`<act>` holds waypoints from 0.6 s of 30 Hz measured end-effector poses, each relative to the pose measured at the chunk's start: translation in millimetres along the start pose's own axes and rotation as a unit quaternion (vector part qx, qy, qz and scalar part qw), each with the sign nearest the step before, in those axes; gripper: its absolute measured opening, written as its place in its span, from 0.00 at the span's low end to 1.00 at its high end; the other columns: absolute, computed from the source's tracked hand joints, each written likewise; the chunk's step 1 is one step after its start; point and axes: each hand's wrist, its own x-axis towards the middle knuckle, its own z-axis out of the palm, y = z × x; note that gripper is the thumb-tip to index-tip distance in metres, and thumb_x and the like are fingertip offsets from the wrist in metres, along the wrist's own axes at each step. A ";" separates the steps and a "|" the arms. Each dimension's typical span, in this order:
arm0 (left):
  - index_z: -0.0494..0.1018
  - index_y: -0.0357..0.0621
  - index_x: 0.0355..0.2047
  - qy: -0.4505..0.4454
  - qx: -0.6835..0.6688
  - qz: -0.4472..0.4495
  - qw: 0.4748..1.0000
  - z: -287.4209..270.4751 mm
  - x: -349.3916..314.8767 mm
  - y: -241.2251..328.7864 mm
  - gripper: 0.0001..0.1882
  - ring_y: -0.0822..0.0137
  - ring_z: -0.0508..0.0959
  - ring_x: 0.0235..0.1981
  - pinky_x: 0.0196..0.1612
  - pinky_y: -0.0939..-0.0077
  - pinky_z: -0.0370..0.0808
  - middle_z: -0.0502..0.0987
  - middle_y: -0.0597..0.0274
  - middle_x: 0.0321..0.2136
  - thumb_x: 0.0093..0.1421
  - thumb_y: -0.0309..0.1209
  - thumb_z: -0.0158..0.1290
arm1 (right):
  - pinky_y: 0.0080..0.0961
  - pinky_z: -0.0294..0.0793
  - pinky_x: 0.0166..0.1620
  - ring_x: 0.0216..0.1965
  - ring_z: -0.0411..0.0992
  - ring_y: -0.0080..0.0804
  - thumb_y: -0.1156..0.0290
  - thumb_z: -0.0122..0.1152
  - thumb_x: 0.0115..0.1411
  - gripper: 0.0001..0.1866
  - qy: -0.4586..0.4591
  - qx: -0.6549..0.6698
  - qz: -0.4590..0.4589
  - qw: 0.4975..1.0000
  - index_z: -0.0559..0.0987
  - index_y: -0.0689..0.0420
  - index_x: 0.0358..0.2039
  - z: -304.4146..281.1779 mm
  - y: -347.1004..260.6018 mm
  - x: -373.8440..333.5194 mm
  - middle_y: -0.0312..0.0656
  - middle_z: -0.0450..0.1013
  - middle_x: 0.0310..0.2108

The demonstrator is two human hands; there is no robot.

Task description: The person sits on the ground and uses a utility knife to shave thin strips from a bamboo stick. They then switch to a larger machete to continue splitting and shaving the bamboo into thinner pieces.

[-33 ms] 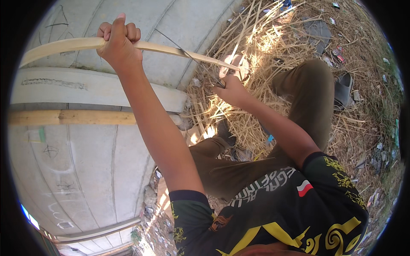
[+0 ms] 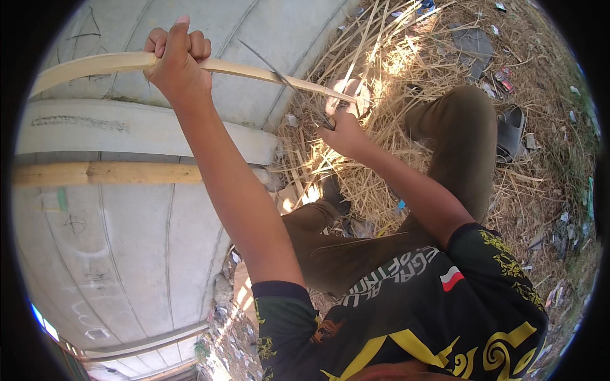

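A long pale bamboo strip [image 2: 251, 74] arches across the upper part of the head view, from the left rim to near my right hand. My left hand [image 2: 180, 60] is closed round the strip, high beside the grey wall. My right hand [image 2: 346, 133] is closed on the handle of a knife with a long, thin dark blade [image 2: 262, 61]. The blade slants up and left from my fist and crosses the strip. The strip's right end lies just above my right hand, by a pale rounded block-like thing [image 2: 362, 95]. My fingers hide most of the handle.
Grey concrete panels [image 2: 140, 254] stand on the left, with a horizontal bamboo pole [image 2: 108, 173] along them. Straw-like shavings and long slivers [image 2: 381, 57] cover the ground around my bent leg [image 2: 457, 140]. A dark sandal [image 2: 510, 134] and scattered litter lie on the right.
The knife blade's tip has shifted slightly to the right and up. My left hand and the bamboo strip have risen a little; my right hand has barely moved.
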 end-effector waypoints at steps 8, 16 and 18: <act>0.48 0.60 0.16 -0.049 -0.005 -0.015 0.999 0.4 -16.1 10.8 0.32 0.77 0.43 0.14 0.21 0.74 0.40 0.47 0.77 0.12 0.56 0.13 0.58 | 0.38 0.68 0.20 0.17 0.69 0.32 0.62 0.65 0.58 0.17 0.041 0.115 0.334 0.935 0.76 0.66 0.29 -2.0 84.2 23.1 0.43 0.70 0.17; 0.49 0.59 0.18 -0.029 -0.022 0.001 0.999 -10.9 -22.1 8.0 0.30 0.77 0.44 0.14 0.21 0.75 0.42 0.49 0.75 0.13 0.56 0.14 0.58 | 0.43 0.74 0.34 0.24 0.74 0.41 0.59 0.64 0.56 0.21 0.007 -0.027 0.003 1.000 0.78 0.70 0.27 -1.5 14.0 3.9 0.51 0.74 0.20; 0.51 0.59 0.20 0.059 0.024 0.037 0.997 -11.1 -23.8 4.3 0.27 0.77 0.46 0.14 0.20 0.74 0.45 0.51 0.73 0.14 0.57 0.15 0.57 | 0.40 0.74 0.35 0.24 0.73 0.36 0.59 0.64 0.57 0.21 -0.037 -0.010 0.077 0.996 0.78 0.67 0.22 6.2 5.2 -11.8 0.44 0.72 0.17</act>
